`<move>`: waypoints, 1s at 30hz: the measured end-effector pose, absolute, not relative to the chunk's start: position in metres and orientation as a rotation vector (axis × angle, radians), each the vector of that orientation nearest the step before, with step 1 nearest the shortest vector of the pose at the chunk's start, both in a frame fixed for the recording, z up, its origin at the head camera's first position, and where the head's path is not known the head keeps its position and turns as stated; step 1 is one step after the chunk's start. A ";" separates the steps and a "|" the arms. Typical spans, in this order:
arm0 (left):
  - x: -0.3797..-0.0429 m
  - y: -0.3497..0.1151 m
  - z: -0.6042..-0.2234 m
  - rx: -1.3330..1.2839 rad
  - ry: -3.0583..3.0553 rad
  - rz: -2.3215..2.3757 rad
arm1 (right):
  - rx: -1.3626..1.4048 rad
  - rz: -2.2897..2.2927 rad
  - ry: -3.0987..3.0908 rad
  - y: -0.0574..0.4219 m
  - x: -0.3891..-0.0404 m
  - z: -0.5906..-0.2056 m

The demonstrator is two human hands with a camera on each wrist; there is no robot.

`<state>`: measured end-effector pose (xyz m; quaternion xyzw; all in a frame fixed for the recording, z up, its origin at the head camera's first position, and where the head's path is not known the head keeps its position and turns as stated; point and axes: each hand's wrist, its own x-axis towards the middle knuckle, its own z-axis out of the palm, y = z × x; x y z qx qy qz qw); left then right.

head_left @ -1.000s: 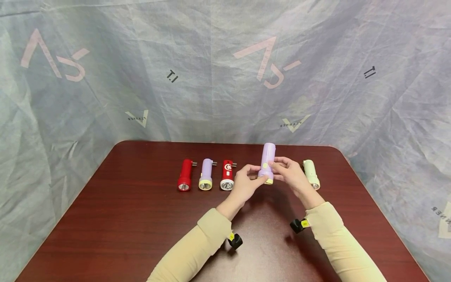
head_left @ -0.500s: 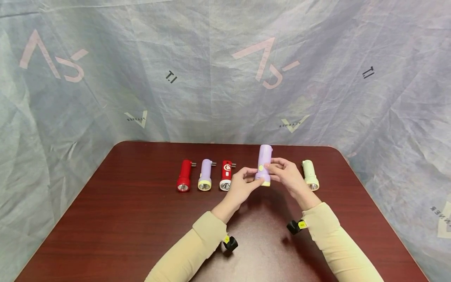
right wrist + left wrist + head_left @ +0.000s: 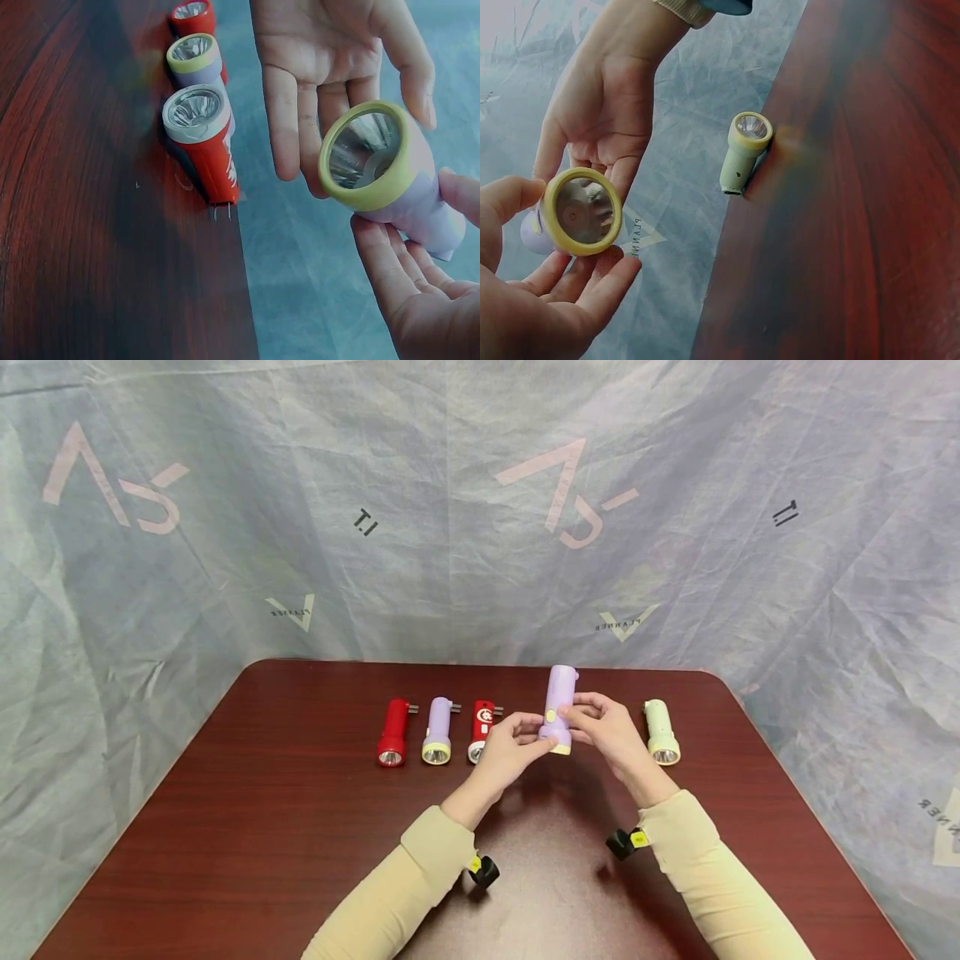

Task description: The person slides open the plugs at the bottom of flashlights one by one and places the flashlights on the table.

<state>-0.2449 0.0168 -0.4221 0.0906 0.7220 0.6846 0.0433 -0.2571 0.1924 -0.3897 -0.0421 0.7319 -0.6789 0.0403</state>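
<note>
Above the table, both hands hold a purple flashlight (image 3: pixel 559 693) with a yellow rim and yellow switch, its lens end pointing down toward me. My left hand (image 3: pixel 504 756) has thumb and fingers about the yellow-rimmed head. From the other side, my right hand (image 3: pixel 611 735) grips the body, its thumb beside the switch. The left wrist view looks straight at the round lens (image 3: pixel 585 211); in the right wrist view the purple body (image 3: pixel 431 217) lies between right thumb and fingers. A red-and-white flashlight (image 3: pixel 483 717) lies behind the left hand, partly covered by it.
Left on the dark red table (image 3: pixel 247 827) lie a red flashlight (image 3: pixel 393 731) and another purple one (image 3: pixel 438 727), prongs folded out. A pale green flashlight (image 3: pixel 660 727) lies right of the hands. Grey printed cloth (image 3: pixel 450 568) hangs round the table.
Both hands have shifted slightly left with the purple flashlight, which has turned a little so a small nub shows at its upper right. The left hand now covers part of the red-and-white flashlight.
</note>
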 end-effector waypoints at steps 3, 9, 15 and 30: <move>-0.246 0.016 -0.420 0.286 2.238 2.087 | -0.119 -2.070 2.267 0.191 -0.258 -0.390; -0.249 0.018 -0.417 0.325 2.351 2.079 | -0.097 -2.028 2.352 0.186 -0.255 -0.390; -0.251 0.019 -0.415 0.342 2.479 2.048 | -0.099 -2.003 2.418 0.182 -0.254 -0.390; -0.252 0.018 -0.417 0.282 2.494 2.071 | -0.130 -1.864 2.595 0.174 -0.251 -0.393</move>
